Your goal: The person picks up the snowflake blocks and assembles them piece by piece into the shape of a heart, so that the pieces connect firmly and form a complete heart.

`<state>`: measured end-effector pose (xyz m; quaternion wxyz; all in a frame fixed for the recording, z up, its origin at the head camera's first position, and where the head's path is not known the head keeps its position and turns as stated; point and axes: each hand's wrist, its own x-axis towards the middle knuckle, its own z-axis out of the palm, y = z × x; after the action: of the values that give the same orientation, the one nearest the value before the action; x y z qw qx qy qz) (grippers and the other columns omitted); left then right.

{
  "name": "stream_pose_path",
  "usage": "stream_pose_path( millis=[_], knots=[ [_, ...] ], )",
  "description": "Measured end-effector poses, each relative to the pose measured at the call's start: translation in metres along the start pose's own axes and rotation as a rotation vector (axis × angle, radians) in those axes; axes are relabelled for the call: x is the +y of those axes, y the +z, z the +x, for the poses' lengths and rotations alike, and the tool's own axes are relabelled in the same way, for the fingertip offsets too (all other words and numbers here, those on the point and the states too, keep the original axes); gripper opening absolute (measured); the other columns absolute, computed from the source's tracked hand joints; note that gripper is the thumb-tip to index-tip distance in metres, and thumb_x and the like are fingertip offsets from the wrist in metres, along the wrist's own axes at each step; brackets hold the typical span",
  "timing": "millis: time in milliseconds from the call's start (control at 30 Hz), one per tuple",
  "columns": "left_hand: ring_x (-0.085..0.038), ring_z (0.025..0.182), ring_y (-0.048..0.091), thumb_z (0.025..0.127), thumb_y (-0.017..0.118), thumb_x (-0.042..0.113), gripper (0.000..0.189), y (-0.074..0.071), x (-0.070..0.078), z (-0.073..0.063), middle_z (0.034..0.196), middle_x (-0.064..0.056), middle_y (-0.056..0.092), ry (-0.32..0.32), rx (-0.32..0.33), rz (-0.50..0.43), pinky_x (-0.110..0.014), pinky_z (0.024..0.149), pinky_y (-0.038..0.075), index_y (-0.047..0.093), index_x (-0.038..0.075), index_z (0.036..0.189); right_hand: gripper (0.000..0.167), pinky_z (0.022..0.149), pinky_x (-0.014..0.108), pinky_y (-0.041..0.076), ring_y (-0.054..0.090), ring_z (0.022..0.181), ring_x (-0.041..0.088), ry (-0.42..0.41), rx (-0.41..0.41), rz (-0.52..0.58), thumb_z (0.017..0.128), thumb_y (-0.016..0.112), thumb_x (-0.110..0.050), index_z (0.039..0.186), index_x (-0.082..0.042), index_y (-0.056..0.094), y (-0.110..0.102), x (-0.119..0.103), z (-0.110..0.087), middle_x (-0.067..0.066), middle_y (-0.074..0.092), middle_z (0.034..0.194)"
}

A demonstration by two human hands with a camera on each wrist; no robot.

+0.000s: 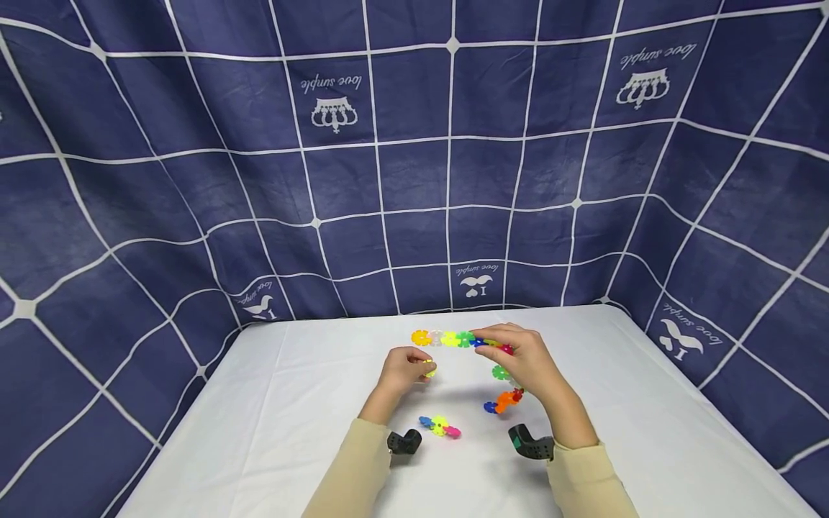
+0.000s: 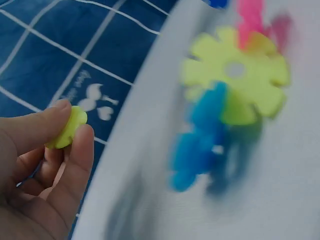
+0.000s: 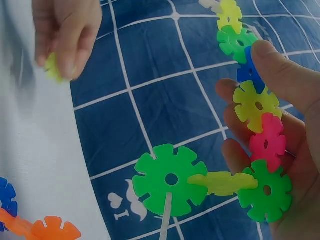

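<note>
My left hand (image 1: pixel 403 370) pinches a yellow snowflake disc (image 2: pixel 68 131) between thumb and fingers, raised above the table. My right hand (image 1: pixel 521 356) holds a chain of interlocking snowflake discs (image 1: pixel 450 339), its thumb on a blue disc (image 3: pixel 248 74). Leftward from that hand the chain runs through green, yellow and white to an orange disc (image 1: pixel 421 338). On its other side come yellow, pink and green discs, then a larger-looking green disc (image 3: pixel 170 172) with a white one slotted in. Red, orange and blue discs (image 1: pixel 505 401) curve below the right hand; their join is partly hidden.
A short joined piece of blue, yellow and pink discs (image 1: pixel 440 425) lies on the white-covered table (image 1: pixel 291 417), nearer me than my left hand. Dark blue gridded curtain (image 1: pixel 414 180) hangs behind and at both sides. Black wrist devices (image 1: pixel 404 442) sit by both sleeves.
</note>
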<state>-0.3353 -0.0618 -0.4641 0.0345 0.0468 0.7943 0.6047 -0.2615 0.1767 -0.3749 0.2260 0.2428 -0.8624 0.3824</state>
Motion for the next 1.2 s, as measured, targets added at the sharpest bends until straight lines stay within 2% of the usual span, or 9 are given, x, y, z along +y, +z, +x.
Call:
stream_pose_path(
  millis=[133, 233, 300, 433, 567, 767, 933, 1067, 1200],
  knots=[
    [-0.021, 0.071, 0.074, 0.092, 0.069, 0.005, 0.018, -0.012, 0.011, -0.01, 0.09, -0.016, 0.073, -0.014, -0.036, -0.15, -0.036, 0.066, 0.063, 0.06, -0.006, 0.102, 0.03, 0.085, 0.025, 0.058, 0.07, 0.101, 0.015, 0.006, -0.008, -0.003, 0.085, 0.079, -0.018, 0.114, -0.018, 0.077, -0.001, -0.001, 0.0, -0.003, 0.076, 0.107],
    [-0.025, 0.071, 0.076, 0.098, 0.06, 0.009, 0.017, -0.02, 0.02, -0.018, 0.094, -0.022, 0.076, 0.002, -0.109, -0.168, -0.036, 0.064, 0.063, 0.051, -0.002, 0.108, 0.03, 0.085, 0.027, 0.059, 0.07, 0.101, 0.015, 0.008, -0.004, -0.007, 0.084, 0.08, -0.017, 0.114, -0.018, 0.077, -0.002, -0.002, 0.0, -0.003, 0.076, 0.107],
    [-0.023, 0.062, 0.073, 0.1, 0.057, 0.012, 0.017, -0.024, 0.024, -0.023, 0.087, -0.02, 0.076, 0.007, -0.124, -0.168, -0.034, 0.059, 0.062, 0.047, 0.002, 0.11, 0.03, 0.086, 0.029, 0.059, 0.07, 0.102, 0.016, 0.009, -0.002, -0.009, 0.084, 0.08, -0.017, 0.113, -0.018, 0.077, -0.002, -0.002, 0.0, -0.003, 0.077, 0.107],
    [-0.014, 0.048, 0.057, 0.103, 0.053, 0.012, 0.016, -0.031, 0.033, -0.032, 0.068, -0.006, 0.063, 0.034, -0.076, -0.2, -0.029, 0.049, 0.056, 0.049, 0.005, 0.116, 0.029, 0.086, 0.028, 0.059, 0.07, 0.102, 0.016, 0.007, -0.002, 0.0, 0.084, 0.08, -0.016, 0.114, -0.017, 0.077, -0.002, -0.002, 0.0, -0.003, 0.077, 0.107],
    [-0.013, 0.052, 0.05, 0.105, 0.046, 0.008, 0.022, -0.037, 0.044, -0.04, 0.071, -0.004, 0.049, 0.112, -0.062, -0.244, -0.029, 0.05, 0.055, 0.051, 0.005, 0.126, 0.03, 0.085, 0.027, 0.059, 0.07, 0.102, 0.016, 0.001, -0.001, -0.002, 0.084, 0.08, -0.017, 0.114, -0.017, 0.077, -0.002, -0.002, -0.001, -0.003, 0.077, 0.107],
    [-0.015, 0.058, 0.061, 0.103, 0.044, 0.0, 0.03, -0.043, 0.056, -0.05, 0.088, -0.015, 0.062, 0.264, -0.083, -0.173, -0.031, 0.057, 0.06, 0.044, 0.007, 0.133, 0.03, 0.085, 0.029, 0.059, 0.071, 0.1, 0.018, -0.03, 0.019, -0.01, 0.083, 0.081, -0.014, 0.113, -0.016, 0.077, -0.003, -0.002, -0.001, 0.0, 0.077, 0.105],
    [-0.017, 0.057, 0.065, 0.099, 0.054, -0.001, 0.025, -0.045, 0.059, -0.056, 0.093, -0.026, 0.072, 0.382, -0.01, -0.118, -0.033, 0.056, 0.06, 0.048, 0.004, 0.124, 0.03, 0.085, 0.029, 0.059, 0.071, 0.1, 0.017, -0.045, 0.018, -0.011, 0.083, 0.081, -0.014, 0.112, -0.016, 0.077, -0.004, -0.001, 0.0, -0.001, 0.077, 0.105],
    [-0.016, 0.056, 0.064, 0.096, 0.06, 0.0, 0.024, -0.045, 0.059, -0.06, 0.091, -0.026, 0.074, 0.434, 0.051, -0.143, -0.032, 0.053, 0.06, 0.055, 0.002, 0.12, 0.03, 0.084, 0.029, 0.06, 0.071, 0.1, 0.019, -0.041, 0.013, -0.015, 0.082, 0.081, -0.013, 0.112, -0.016, 0.077, -0.004, 0.0, -0.001, 0.0, 0.077, 0.105],
    [-0.015, 0.057, 0.063, 0.095, 0.063, 0.0, 0.023, -0.044, 0.059, -0.061, 0.091, -0.023, 0.075, 0.457, 0.075, -0.14, -0.031, 0.052, 0.059, 0.059, 0.008, 0.117, 0.03, 0.086, 0.03, 0.059, 0.07, 0.101, 0.017, -0.018, 0.0, -0.02, 0.083, 0.081, -0.015, 0.113, -0.017, 0.077, -0.004, 0.0, -0.002, -0.001, 0.077, 0.106]
  ],
)
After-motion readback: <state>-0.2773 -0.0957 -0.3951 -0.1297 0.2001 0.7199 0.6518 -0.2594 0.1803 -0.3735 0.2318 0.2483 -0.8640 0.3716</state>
